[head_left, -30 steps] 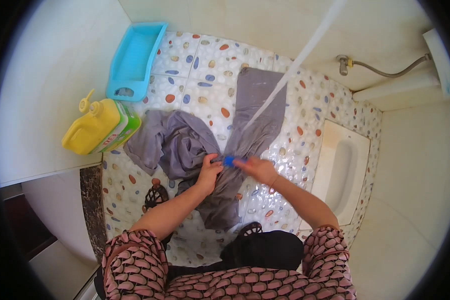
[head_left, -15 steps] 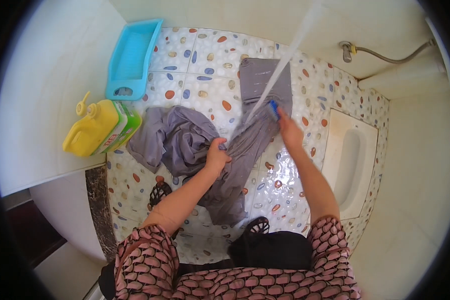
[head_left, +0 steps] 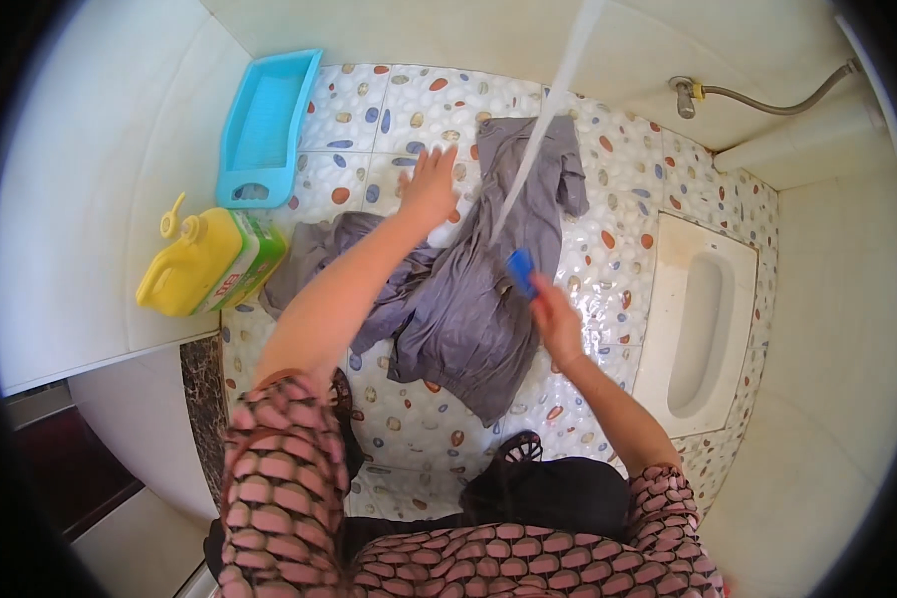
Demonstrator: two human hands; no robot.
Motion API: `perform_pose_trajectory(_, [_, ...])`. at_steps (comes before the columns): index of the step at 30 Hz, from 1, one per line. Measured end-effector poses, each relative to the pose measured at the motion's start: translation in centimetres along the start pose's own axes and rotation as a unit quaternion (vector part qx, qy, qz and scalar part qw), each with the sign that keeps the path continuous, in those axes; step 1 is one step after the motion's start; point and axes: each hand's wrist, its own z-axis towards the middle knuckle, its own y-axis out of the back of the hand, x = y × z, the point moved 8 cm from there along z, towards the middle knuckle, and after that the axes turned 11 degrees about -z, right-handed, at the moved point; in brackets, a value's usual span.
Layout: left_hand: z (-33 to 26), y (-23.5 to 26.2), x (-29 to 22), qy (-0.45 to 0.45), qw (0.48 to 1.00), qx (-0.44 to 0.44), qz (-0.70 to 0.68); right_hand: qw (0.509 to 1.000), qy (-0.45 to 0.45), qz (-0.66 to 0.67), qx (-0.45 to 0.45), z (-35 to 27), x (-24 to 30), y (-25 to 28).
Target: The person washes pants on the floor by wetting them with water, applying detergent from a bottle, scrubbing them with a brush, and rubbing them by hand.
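A wet grey garment (head_left: 478, 319), apparently a pair of trousers, lies spread and crumpled on the patterned tile floor. My right hand (head_left: 558, 324) grips a blue scrub brush (head_left: 519, 271) by its near end, over the right edge of the cloth; the bristles are hidden. Beyond the bunched left part of the garment, my left hand (head_left: 432, 189) hovers with its fingers spread and nothing in them. A stream of water (head_left: 543, 125) falls from above onto the garment between my hands.
On the left stand a blue plastic washboard tray (head_left: 261, 125) and a yellow detergent jug (head_left: 204, 261), its cap beside the spout. A white squat toilet (head_left: 703, 329) is set in the floor at right. A hose and tap (head_left: 686, 97) jut from the wall. My sandalled feet flank the garment's near end.
My left hand has let go of the cloth and moved up and away from me. The brush in my right hand has come nearer and slightly left. The garment lies more spread out.
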Motion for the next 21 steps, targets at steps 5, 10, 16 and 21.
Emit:
perform_pose_trajectory(5, [-16.7, -5.9, 0.3, -0.132, 0.968, 0.205, 0.057, 0.946, 0.171, -0.176, 0.214, -0.7, 0.4, -4.5])
perform_pose_trajectory(10, [-20.3, -7.4, 1.1, -0.137, 0.966, 0.188, 0.115, 0.99, -0.015, -0.139, 0.029, 7.6, -2.2, -1.8])
perform_pose_trajectory(16, [-19.8, -8.1, 1.2, -0.119, 0.973, 0.166, 0.104, 0.955, 0.18, -0.186, 0.148, 7.3, 1.0, -6.0])
perform_pose_trajectory(21, [-19.4, -8.0, 1.5, -0.141, 0.972, 0.153, 0.107, 0.966, -0.038, -0.214, 0.142, 12.2, -2.2, -4.1])
